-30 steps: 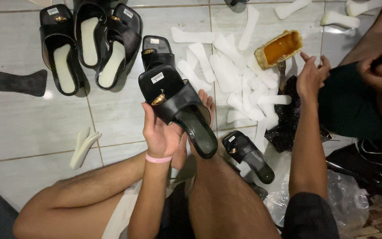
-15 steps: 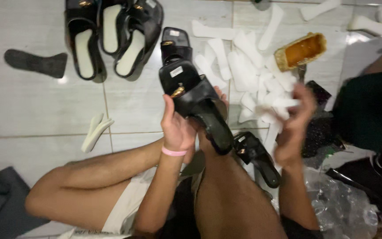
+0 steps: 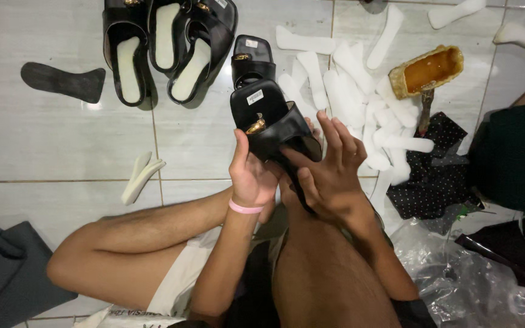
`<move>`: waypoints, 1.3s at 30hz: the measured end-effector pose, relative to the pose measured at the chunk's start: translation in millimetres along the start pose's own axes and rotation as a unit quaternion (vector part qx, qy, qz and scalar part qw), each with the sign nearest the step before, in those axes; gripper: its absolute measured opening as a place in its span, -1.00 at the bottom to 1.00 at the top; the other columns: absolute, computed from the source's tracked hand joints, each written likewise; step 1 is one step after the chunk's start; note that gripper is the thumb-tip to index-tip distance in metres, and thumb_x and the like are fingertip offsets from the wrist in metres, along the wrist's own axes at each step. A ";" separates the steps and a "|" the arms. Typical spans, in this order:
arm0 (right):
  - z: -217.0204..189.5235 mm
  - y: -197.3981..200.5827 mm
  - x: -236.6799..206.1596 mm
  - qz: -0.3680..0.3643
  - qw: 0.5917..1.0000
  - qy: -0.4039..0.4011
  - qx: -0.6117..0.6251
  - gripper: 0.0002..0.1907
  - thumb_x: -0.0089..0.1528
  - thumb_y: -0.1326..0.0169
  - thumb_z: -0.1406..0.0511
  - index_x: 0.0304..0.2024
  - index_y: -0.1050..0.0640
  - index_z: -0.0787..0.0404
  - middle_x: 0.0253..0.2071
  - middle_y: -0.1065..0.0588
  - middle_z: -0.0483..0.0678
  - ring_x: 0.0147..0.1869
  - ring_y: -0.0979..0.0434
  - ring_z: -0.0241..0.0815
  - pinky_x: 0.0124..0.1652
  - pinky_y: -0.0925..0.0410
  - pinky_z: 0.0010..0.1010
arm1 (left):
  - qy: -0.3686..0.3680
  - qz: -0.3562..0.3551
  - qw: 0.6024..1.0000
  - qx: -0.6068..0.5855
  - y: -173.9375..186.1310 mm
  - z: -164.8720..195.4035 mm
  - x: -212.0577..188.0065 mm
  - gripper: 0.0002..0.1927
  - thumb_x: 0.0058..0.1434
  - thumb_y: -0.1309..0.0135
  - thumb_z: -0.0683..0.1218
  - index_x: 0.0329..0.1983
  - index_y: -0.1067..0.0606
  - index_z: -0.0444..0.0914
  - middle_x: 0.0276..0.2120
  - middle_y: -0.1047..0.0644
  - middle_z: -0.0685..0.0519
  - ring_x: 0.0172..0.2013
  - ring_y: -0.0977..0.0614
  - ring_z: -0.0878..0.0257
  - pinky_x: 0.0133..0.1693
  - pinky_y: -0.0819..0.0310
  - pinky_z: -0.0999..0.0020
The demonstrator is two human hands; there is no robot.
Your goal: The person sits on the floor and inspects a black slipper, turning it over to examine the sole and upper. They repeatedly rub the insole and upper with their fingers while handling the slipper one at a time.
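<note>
While both my hands clamp the black sandal (image 3: 271,124), left hand (image 3: 251,173) and right hand (image 3: 329,176) flank it, toe pointing away.

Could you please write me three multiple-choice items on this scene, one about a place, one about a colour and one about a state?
1. Where does the glue tub stand?
A. on the tiled floor beside the white insoles
B. on the person's knee
C. inside a sandal

2. What colour is the wristband on the left hand?
A. green
B. pink
C. black

3. How is the black sandal held?
A. lying untouched on the floor
B. by the right hand alone
C. by both hands, left hand and right hand

Answers: 1 A, the tub sits on the tiles next to the insoles; 2 B, the band is pink; 3 C, fingers of both hands are on the sandal.
</note>
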State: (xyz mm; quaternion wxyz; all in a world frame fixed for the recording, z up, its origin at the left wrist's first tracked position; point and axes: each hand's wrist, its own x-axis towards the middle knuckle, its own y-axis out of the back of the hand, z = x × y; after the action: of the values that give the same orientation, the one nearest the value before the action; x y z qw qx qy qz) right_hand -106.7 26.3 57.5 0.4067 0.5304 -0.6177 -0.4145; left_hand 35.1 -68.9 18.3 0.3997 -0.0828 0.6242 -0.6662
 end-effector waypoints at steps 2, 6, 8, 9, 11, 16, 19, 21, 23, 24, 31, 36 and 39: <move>2.3 3.9 -0.5 0.003 0.999 -0.016 -0.031 -0.55 0.44 0.24 0.12 0.21 -0.62 -0.16 0.55 -0.04 0.13 0.59 0.14 0.07 0.42 0.19 -0.06 | -0.001 -0.030 1.000 0.008 0.0 1.8 -0.9 -0.15 0.46 0.33 0.38 0.49 -0.17 -0.38 0.37 -0.34 -0.19 0.38 -0.35 -0.05 0.42 -0.11 0.02; 2.2 5.4 -0.8 0.030 0.999 -0.001 -0.043 -0.55 0.46 0.22 0.12 0.23 -0.64 -0.17 0.54 -0.03 0.14 0.58 0.13 0.05 0.40 0.19 -0.09 | 0.010 -0.053 0.998 0.009 -0.3 2.5 -1.6 -0.13 0.46 0.33 0.40 0.49 -0.17 -0.39 0.37 -0.34 -0.21 0.38 -0.35 -0.06 0.43 -0.13 0.03; -0.9 1.6 0.8 0.057 0.998 0.024 -0.013 -0.57 0.46 0.21 0.14 0.19 -0.66 -0.15 0.54 -0.03 0.15 0.58 0.13 0.06 0.41 0.17 -0.11 | 0.014 -0.034 0.999 0.001 -0.2 1.4 -1.2 -0.13 0.45 0.34 0.39 0.49 -0.17 -0.38 0.37 -0.33 -0.19 0.38 -0.34 -0.04 0.42 -0.13 0.03; -2.5 -0.3 1.7 0.061 0.997 0.036 -0.004 -0.58 0.45 0.19 0.13 0.17 -0.66 -0.15 0.53 -0.03 0.12 0.58 0.12 0.05 0.41 0.17 -0.11 | 0.013 -0.024 1.000 -0.001 0.1 0.8 -1.1 -0.14 0.45 0.34 0.39 0.49 -0.16 -0.37 0.37 -0.33 -0.18 0.38 -0.34 -0.04 0.42 -0.12 0.03; -4.0 -2.4 3.3 0.069 0.996 0.062 0.015 -0.60 0.43 0.16 0.11 0.12 -0.68 -0.15 0.53 -0.04 0.07 0.58 0.10 0.02 0.42 0.17 -0.12 | 0.010 -0.012 1.000 0.002 0.7 0.2 -1.2 -0.15 0.45 0.34 0.38 0.50 -0.16 -0.35 0.36 -0.33 -0.17 0.37 -0.34 -0.04 0.40 -0.12 0.01; 0.7 1.5 3.7 0.034 0.998 -0.013 -0.055 -0.60 0.44 0.15 0.15 0.15 -0.69 -0.15 0.56 -0.04 0.08 0.58 0.10 0.01 0.41 0.19 -0.11 | -0.006 -0.035 0.999 0.010 2.8 0.7 -2.9 -0.16 0.45 0.34 0.38 0.48 -0.20 -0.36 0.36 -0.36 -0.15 0.37 -0.36 -0.02 0.42 -0.13 0.03; 0.9 0.4 3.3 0.047 0.997 0.002 -0.060 -0.61 0.43 0.13 0.14 0.14 -0.69 -0.15 0.55 -0.03 0.07 0.58 0.13 0.01 0.41 0.19 -0.11 | -0.004 -0.037 0.999 0.014 3.9 -0.2 -3.5 -0.16 0.45 0.35 0.39 0.46 -0.21 -0.35 0.34 -0.38 -0.16 0.37 -0.38 0.00 0.42 -0.15 0.05; -0.9 -2.3 3.1 0.056 0.998 0.025 -0.030 -0.62 0.42 0.11 0.13 0.12 -0.69 -0.13 0.54 -0.03 0.07 0.58 0.14 0.01 0.41 0.18 -0.11 | -0.005 -0.007 1.000 0.019 4.7 -1.1 -3.3 -0.18 0.46 0.36 0.38 0.48 -0.19 -0.34 0.34 -0.36 -0.14 0.35 -0.37 -0.01 0.38 -0.15 0.02; -2.5 -3.7 2.6 0.055 0.997 0.038 0.026 -0.63 0.40 0.09 0.12 0.09 -0.70 -0.10 0.54 -0.03 0.07 0.58 0.14 0.01 0.42 0.17 -0.11 | -0.004 0.001 1.000 0.017 5.3 -1.6 -3.2 -0.19 0.47 0.36 0.36 0.49 -0.17 -0.33 0.34 -0.35 -0.14 0.34 -0.36 -0.01 0.37 -0.16 0.01; -2.9 -4.1 2.5 0.043 0.999 0.023 0.017 -0.63 0.40 0.09 0.13 0.09 -0.70 -0.09 0.54 -0.03 0.09 0.58 0.13 0.04 0.42 0.17 -0.10 | -0.005 -0.007 1.000 0.015 5.5 -1.7 -3.1 -0.19 0.48 0.36 0.36 0.50 -0.17 -0.33 0.34 -0.35 -0.14 0.34 -0.36 -0.02 0.37 -0.16 0.00; -6.0 -1.8 6.8 0.047 0.998 0.004 0.030 -0.66 0.40 0.07 0.14 0.01 -0.70 -0.03 0.53 -0.03 0.18 0.56 0.09 0.14 0.42 0.17 -0.04 | -0.012 -0.079 0.995 0.053 0.4 0.2 -3.9 -0.17 0.49 0.36 0.38 0.50 -0.20 -0.35 0.36 -0.37 -0.18 0.37 -0.38 -0.03 0.42 -0.19 0.06; -8.4 1.2 8.2 0.041 0.997 0.009 0.058 -0.65 0.39 0.08 0.16 0.03 -0.71 0.01 0.52 -0.02 0.22 0.54 0.09 0.21 0.41 0.16 -0.02 | 0.008 -0.051 0.998 0.043 -4.8 3.3 -4.6 -0.14 0.46 0.35 0.40 0.52 -0.17 -0.34 0.36 -0.36 -0.15 0.35 -0.38 -0.01 0.38 -0.20 0.05; -7.3 1.9 8.0 0.038 0.998 -0.038 0.030 -0.68 0.39 0.04 0.17 0.00 -0.70 0.04 0.53 -0.04 0.21 0.56 0.06 0.20 0.41 0.14 -0.04 | 0.006 -0.062 0.997 0.046 -5.4 4.3 -4.6 -0.14 0.46 0.34 0.40 0.52 -0.18 -0.35 0.36 -0.36 -0.15 0.36 -0.38 -0.01 0.39 -0.20 0.05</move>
State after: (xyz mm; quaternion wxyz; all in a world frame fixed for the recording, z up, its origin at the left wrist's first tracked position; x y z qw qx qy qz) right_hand -101.3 18.0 62.2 0.3821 0.5021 -0.6650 -0.3997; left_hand 38.5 -69.8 25.8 0.3570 -0.0986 0.5889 -0.7184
